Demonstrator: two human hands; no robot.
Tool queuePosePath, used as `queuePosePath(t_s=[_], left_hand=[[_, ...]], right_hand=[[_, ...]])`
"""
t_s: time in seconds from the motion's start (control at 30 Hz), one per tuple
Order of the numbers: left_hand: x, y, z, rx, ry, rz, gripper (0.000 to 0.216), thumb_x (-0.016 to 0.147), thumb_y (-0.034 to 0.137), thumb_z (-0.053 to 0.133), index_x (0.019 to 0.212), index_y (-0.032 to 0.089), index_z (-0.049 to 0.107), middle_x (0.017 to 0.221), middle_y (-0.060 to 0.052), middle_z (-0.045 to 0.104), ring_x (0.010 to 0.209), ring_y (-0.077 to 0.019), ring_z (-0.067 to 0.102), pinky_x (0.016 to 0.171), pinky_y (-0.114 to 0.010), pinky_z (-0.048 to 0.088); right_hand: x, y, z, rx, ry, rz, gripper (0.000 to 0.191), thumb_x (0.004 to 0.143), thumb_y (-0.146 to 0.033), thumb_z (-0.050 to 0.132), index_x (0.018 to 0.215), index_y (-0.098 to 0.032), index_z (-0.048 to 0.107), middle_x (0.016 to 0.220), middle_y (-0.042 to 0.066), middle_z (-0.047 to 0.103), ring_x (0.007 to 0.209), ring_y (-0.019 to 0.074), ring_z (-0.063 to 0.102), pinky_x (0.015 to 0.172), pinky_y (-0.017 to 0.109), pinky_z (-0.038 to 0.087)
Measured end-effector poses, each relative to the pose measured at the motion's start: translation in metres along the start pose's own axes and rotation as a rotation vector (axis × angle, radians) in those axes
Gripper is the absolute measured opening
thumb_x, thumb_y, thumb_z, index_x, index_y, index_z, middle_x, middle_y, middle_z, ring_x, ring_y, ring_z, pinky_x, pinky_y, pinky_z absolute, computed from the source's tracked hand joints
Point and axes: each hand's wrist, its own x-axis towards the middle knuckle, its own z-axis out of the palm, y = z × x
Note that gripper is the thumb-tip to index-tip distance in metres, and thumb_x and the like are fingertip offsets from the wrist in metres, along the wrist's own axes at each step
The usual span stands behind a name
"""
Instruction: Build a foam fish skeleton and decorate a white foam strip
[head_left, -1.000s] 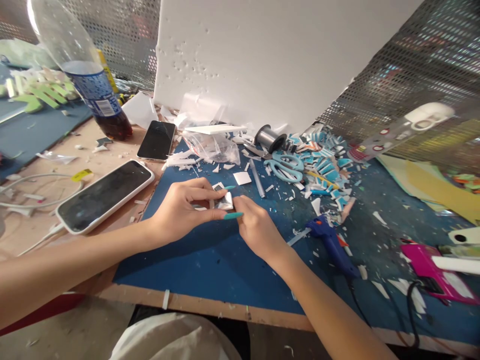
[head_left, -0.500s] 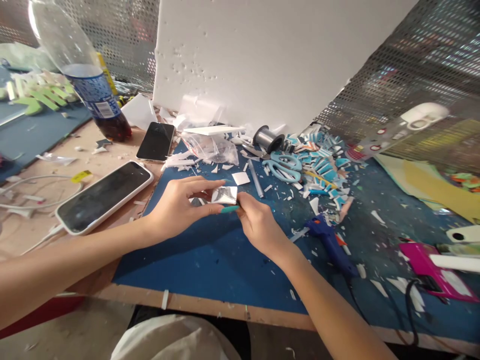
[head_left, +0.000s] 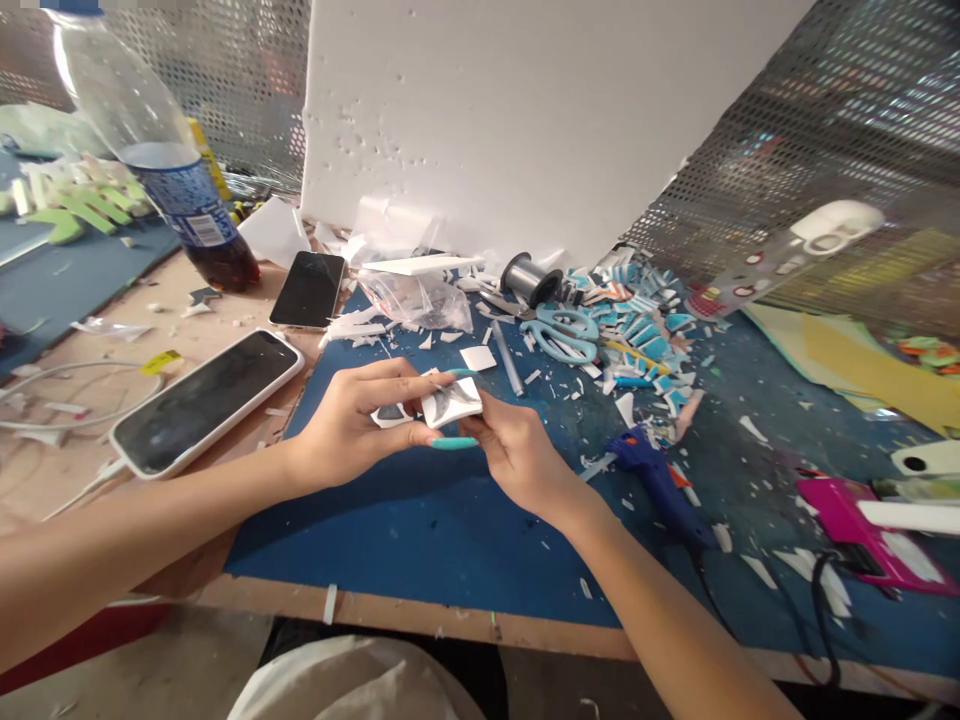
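Both hands meet over the blue mat at a small white foam piece with a shiny silver face. My left hand pinches its left side, teal nails showing under and above it, with a second small piece tucked against the fingers. My right hand grips the right edge with closed fingers. The piece is lifted a little off the mat and tilted toward me.
Two phones and a cola bottle lie left. Teal scissors, a wire spool, blue-white scraps and a plastic bag sit behind the hands. A blue glue gun and pink tool lie right. A white foam board stands behind.
The silver-faced piece has been turned and raised between both hands, its shiny face now tipped toward me. Both hands stayed in place over the mat.
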Motion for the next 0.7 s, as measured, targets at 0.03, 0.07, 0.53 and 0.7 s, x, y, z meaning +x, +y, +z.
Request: queuePosePath(t_s=[0.03, 0.07, 0.53, 0.7], left_hand=[[-0.0001, 0.0000, 0.0003, -0.014, 0.005, -0.002, 0.037, 0.082, 0.040, 0.065, 0.112, 0.017, 0.068, 0.074, -0.004, 0.063, 0.061, -0.0109, 0.057, 0.060, -0.022, 0.051], [-0.0002, 0.0000, 0.0005, -0.026, 0.009, -0.003, 0.037, 0.082, 0.040, 0.066, 0.111, 0.018, 0.068, 0.073, -0.004, 0.063, 0.061, -0.0109, 0.056, 0.059, -0.022, 0.051], [-0.0010, -0.0003, 0.0002, -0.098, -0.024, -0.047, 0.038, 0.079, 0.034, 0.070, 0.113, 0.018, 0.068, 0.069, -0.002, 0.058, 0.061, -0.0111, 0.055, 0.057, -0.023, 0.047], [-0.0011, -0.0007, -0.0006, -0.110, -0.039, -0.057, 0.037, 0.078, 0.034, 0.071, 0.112, 0.019, 0.069, 0.070, -0.003, 0.059, 0.061, -0.0119, 0.056, 0.056, -0.023, 0.047]], right_hand=[[0.0001, -0.0006, 0.0000, 0.000, 0.000, -0.004, 0.016, 0.091, -0.010, 0.039, 0.088, -0.018, 0.052, 0.074, 0.003, 0.060, 0.063, 0.0133, 0.057, 0.057, 0.025, 0.044], [0.0001, -0.0011, 0.0001, -0.002, 0.000, -0.008, 0.017, 0.091, -0.010, 0.038, 0.088, -0.017, 0.053, 0.073, 0.002, 0.060, 0.062, 0.0130, 0.056, 0.056, 0.025, 0.044], [0.0004, -0.0053, 0.0000, -0.016, -0.022, 0.017, 0.018, 0.092, -0.011, 0.039, 0.092, -0.017, 0.055, 0.073, 0.003, 0.061, 0.062, 0.0139, 0.056, 0.056, 0.025, 0.043], [0.0015, -0.0075, -0.0008, -0.005, -0.032, 0.014, 0.020, 0.092, -0.011, 0.039, 0.092, -0.019, 0.057, 0.074, 0.002, 0.062, 0.065, 0.0137, 0.057, 0.058, 0.025, 0.044]])
